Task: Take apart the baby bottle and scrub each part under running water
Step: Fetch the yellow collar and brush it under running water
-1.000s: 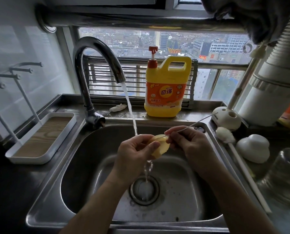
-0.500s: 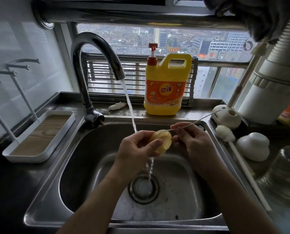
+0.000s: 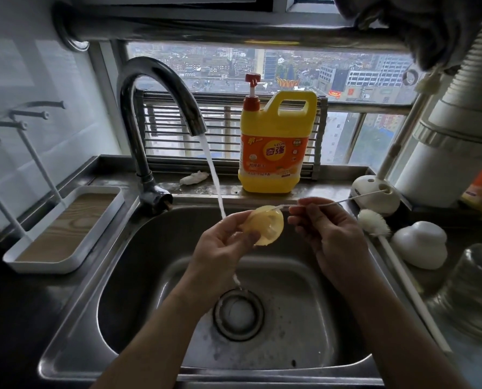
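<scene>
Head view: our left hand (image 3: 220, 248) grips the pale yellow round silicone bottle part (image 3: 266, 228) over the steel sink (image 3: 138, 276), our right hand (image 3: 328, 237) pinches a thin white wire brush (image 3: 335, 203); wet, either may slip.

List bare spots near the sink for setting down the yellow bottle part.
Free: steel sink floor right of the round drain; wood-bottomed white tray left of the chrome faucet. Crowded: right counter, with the white bristle brush, white dome cap and clear glass vessel.

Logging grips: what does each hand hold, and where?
Left hand holds the round yellowish bottle part by its edge; right hand pinches the thin white straw brush near its tip.
</scene>
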